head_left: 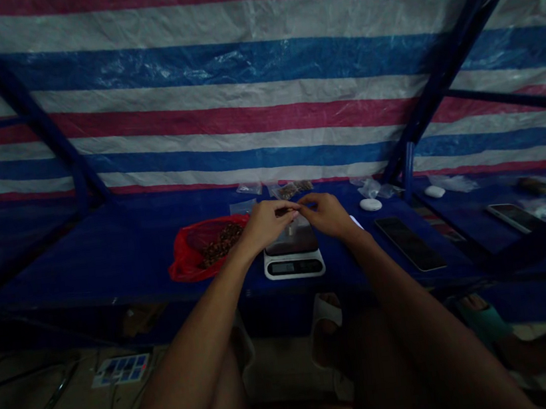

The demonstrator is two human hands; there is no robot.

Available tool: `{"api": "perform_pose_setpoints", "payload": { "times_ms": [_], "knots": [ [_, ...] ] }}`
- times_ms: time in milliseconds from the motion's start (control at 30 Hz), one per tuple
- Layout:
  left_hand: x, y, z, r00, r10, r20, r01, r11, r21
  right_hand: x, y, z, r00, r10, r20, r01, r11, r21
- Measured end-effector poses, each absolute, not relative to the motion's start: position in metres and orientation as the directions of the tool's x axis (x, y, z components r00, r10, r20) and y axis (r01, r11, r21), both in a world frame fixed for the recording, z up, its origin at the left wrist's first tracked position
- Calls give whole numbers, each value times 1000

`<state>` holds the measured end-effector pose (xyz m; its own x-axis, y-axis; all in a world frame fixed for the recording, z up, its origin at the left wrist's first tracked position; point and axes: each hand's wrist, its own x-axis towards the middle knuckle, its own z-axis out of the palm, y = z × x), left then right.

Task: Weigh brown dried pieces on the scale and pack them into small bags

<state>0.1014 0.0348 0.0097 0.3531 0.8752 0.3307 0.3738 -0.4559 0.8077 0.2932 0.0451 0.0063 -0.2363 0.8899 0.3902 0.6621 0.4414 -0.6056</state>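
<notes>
My left hand [273, 218] and my right hand [325, 213] meet above a small digital scale [295, 268], their fingertips pinched close together. Between them a small clear plastic bag [292, 229] hangs down over the scale's dark top, gripped at its upper edge. What the bag holds is too dim to make out. Just left of the scale lies an open red plastic bag [186, 249] with many small brown pieces [221, 243] inside, close to my left wrist. Behind my hands rests a small filled clear bag [292, 189].
Flat clear bags [243, 206] lie on the blue table [132, 243] at the back. To the right are a white oval case [370, 204] and a dark phone [409, 243]. Blue metal posts [407, 166] rise on both sides. A power strip [120, 371] lies on the floor.
</notes>
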Motion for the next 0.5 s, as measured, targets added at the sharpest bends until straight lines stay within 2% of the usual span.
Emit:
{"api": "perform_pose_setpoints", "payload": {
  "times_ms": [233,500],
  "knots": [
    [103,41,5,387,866,317,457,-479,749,297,45,6,-208,911,356,665,399,-631],
    [103,45,-1,399,858,323,438,-488,755,298,42,9,-203,911,359,648,399,-649]
  ]
}}
